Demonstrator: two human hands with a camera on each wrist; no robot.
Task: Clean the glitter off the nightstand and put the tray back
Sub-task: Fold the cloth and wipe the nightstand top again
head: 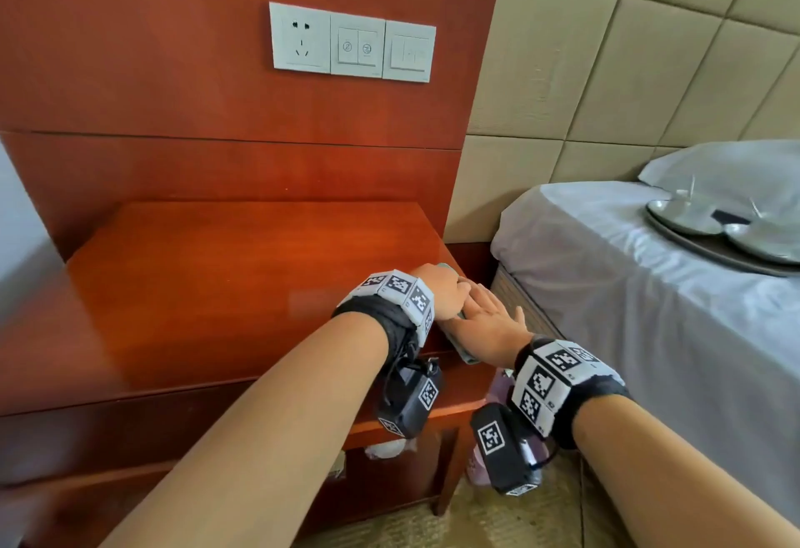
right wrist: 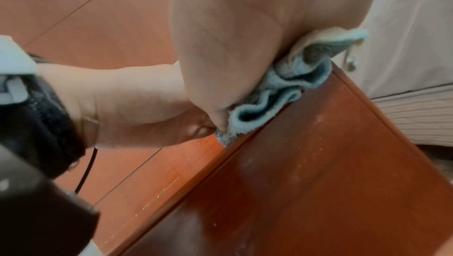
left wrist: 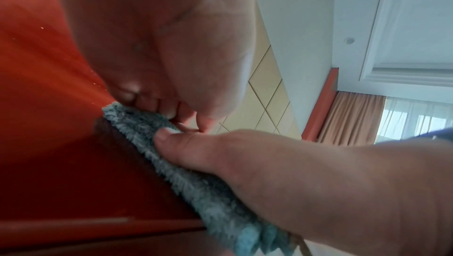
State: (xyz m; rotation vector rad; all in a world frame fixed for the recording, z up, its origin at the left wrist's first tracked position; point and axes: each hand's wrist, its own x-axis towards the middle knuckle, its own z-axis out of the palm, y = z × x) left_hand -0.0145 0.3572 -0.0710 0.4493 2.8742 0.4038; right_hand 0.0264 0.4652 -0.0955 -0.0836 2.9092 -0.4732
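Observation:
At the right edge of the red-brown nightstand (head: 216, 287) both hands meet on a blue-grey fluffy cloth (head: 468, 358). My left hand (head: 443, 292) sits on top with its fingers curled down, fingertips (left wrist: 152, 103) gripping the cloth (left wrist: 196, 182). From the bed side, my right hand (head: 491, 318) holds the bunched cloth (right wrist: 282, 93) against the edge, its thumb (left wrist: 176, 143) lying across it. Fine glitter specks (right wrist: 171, 180) lie on the top near the edge. The grey tray (head: 710, 251), carrying silver dishes, lies on the bed.
The bed (head: 627, 309) with its white sheet stands close to the right of the nightstand, leaving a narrow gap. A pillow (head: 736, 166) lies behind the tray. Sockets and switches (head: 350, 43) sit on the wooden wall panel. Pink and white things (head: 498, 391) show below the nightstand.

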